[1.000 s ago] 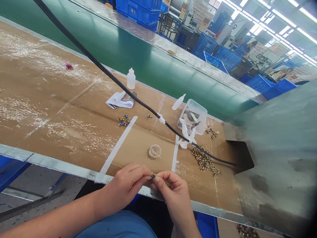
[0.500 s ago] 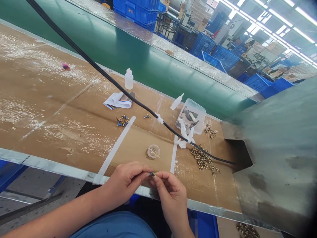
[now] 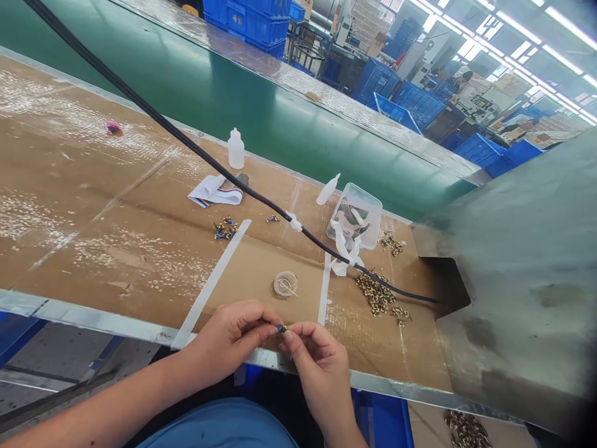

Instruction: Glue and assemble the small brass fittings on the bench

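Note:
Between my two hands is a small blue, black and yellow piece (image 3: pixel 282 328), too tiny to name more closely. My left hand (image 3: pixel 237 336) pinches its blue end between thumb and forefinger. The thumb and fingertips of my right hand (image 3: pixel 317 354) close on its yellow end. Just beyond them a small clear cup (image 3: pixel 285 284) with a thin stick in it stands on the cardboard. Similar blue-and-yellow pieces (image 3: pixel 226 229) lie in a cluster to the left, with a single one (image 3: pixel 272 219) apart. A heap of small black-and-yellow pieces (image 3: pixel 375 295) lies to the right.
A black cable (image 3: pixel 186 140) crosses above the bench. At the back are a white squeeze bottle (image 3: pixel 236 149), a tipped bottle (image 3: pixel 328 190), a folded striped ribbon (image 3: pixel 215 190) and a clear plastic tub (image 3: pixel 372 230). A metal panel (image 3: pixel 522 286) borders the right side; a green conveyor (image 3: pixel 289 124) runs behind.
The view has shifted slightly, so the bench things sit a little further left. Both hands keep their pinch on the small piece, and slightly more of it shows between the fingertips.

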The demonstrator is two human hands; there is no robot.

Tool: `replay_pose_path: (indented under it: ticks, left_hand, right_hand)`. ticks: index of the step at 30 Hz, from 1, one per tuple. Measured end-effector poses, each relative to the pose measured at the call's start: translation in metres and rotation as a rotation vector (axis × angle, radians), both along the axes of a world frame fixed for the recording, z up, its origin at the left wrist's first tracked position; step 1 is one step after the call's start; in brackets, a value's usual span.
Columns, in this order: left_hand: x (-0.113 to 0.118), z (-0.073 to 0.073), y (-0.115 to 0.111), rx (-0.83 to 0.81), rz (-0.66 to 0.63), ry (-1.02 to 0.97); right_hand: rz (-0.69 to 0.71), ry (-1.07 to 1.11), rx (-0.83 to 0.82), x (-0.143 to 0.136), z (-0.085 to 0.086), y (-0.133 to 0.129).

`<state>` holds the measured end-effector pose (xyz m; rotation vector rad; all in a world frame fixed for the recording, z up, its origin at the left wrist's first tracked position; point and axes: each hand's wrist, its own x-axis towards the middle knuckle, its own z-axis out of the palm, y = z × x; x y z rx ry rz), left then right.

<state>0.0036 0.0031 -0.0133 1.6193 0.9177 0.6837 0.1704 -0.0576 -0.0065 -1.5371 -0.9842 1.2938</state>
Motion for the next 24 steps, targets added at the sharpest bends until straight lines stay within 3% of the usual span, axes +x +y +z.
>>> replay_pose_path:
  ticks: [4, 17, 24]
  left_hand:
    - [0.0, -0.002, -0.002, 0.063, 0.006, 0.013]
    - [-0.005, -0.014, -0.023, 0.563, -0.022, 0.035]
    - [0.0, -0.006, -0.017, 0.428, 0.033, 0.006]
  right_hand:
    - [-0.002, -0.005, 0.015, 0.0, 0.002, 0.0]
    - [0.02, 0.128, -0.115, 0.003, 0.007, -0.001]
    - [0.011, 0.197, -0.09, 0.002, 0.003, -0.001]
